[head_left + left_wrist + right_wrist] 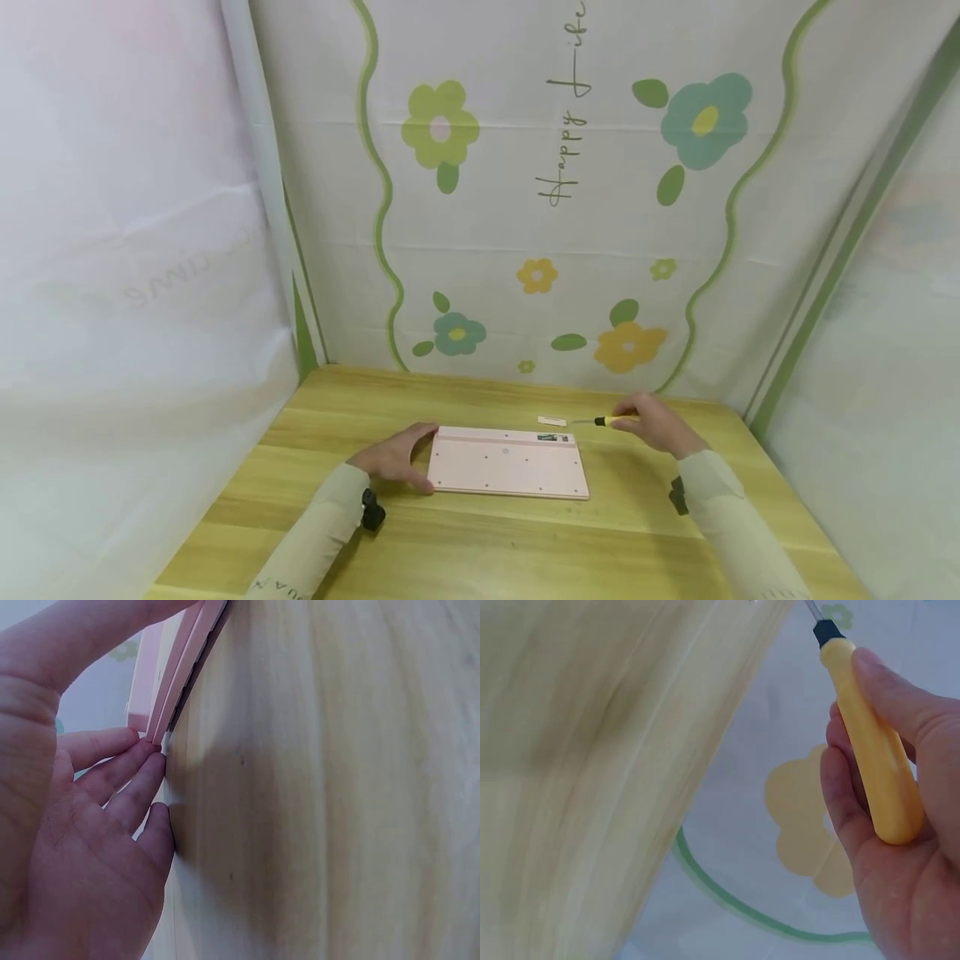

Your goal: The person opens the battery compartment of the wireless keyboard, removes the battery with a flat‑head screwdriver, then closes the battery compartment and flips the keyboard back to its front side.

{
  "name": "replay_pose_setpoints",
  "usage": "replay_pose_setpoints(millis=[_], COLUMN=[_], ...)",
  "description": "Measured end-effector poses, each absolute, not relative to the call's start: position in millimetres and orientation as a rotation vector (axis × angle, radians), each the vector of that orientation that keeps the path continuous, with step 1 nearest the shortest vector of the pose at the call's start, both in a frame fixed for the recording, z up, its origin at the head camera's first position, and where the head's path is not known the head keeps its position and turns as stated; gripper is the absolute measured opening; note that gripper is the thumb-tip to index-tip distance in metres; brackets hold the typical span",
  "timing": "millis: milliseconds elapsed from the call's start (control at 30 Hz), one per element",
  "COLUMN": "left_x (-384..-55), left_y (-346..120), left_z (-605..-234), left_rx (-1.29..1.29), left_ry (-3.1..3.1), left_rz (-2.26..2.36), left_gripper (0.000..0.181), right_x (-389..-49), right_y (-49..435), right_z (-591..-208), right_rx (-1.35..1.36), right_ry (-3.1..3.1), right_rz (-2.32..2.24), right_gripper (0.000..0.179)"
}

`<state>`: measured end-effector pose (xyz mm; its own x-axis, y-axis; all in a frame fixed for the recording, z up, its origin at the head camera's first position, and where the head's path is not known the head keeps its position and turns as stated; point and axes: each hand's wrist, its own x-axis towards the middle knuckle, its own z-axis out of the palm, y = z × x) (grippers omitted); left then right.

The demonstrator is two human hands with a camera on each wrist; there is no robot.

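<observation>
A pink flat keyboard (pixel 508 464) lies face down on the wooden table (pixel 480 542), its back showing small screw holes and a label. My left hand (pixel 396 457) steadies its left end, straight fingers (pixel 124 776) touching the pink edge (pixel 174 682). My right hand (pixel 660 423) holds a yellow-handled screwdriver (pixel 611 421) just beyond the keyboard's far right corner, the tip pointing left. In the right wrist view the yellow handle (pixel 874 750) lies in my curled fingers. A small white strip (pixel 551 422) lies near the screwdriver's tip.
Flowered cloth walls (pixel 570 208) close in the table at the back and both sides. Bare wood stretches in front of the keyboard to the near edge.
</observation>
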<state>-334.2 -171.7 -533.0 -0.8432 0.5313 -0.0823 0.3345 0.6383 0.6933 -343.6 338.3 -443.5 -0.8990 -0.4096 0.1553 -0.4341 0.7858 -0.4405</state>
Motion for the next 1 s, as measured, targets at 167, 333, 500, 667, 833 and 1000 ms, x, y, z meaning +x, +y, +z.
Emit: replay_pose_setpoints(millis=[167, 333, 500, 667, 833, 1000], left_x=[-333.2, -332.3, -330.7, -330.1, -329.7, -330.6], left_y=[-172.7, -172.3, -171.6, -171.2, -170.7, -170.6], left_z=[-533.0, -531.3, -530.0, -530.6, -531.0, -530.5], left_rx=[0.677, 0.67, 0.672, 0.675, 0.67, 0.683], left_ry=[2.583, 2.587, 2.58, 2.575, 2.574, 2.575], left_rz=[1.01, 1.001, 1.003, 1.007, 1.003, 1.011], left_gripper=[0.121, 0.12, 0.121, 0.121, 0.121, 0.121], right_x=[-335.4, -326.7, -321.2, -319.8, -319.7, -318.4], right_y=[350.4, 358.7, 365.0, 366.8, 365.7, 362.6], right_z=[-457.8, -475.6, -494.4, -508.6, -515.6, -517.6], right_rx=[0.585, 0.463, 0.372, 0.283, 0.243, 0.18], right_ry=[-2.849, -2.77, -2.736, -2.762, -2.758, -2.795], right_rz=[0.726, 0.703, 0.707, 0.746, 0.758, 0.749], right_gripper=[0.012, 0.016, 0.018, 0.02, 0.018, 0.017])
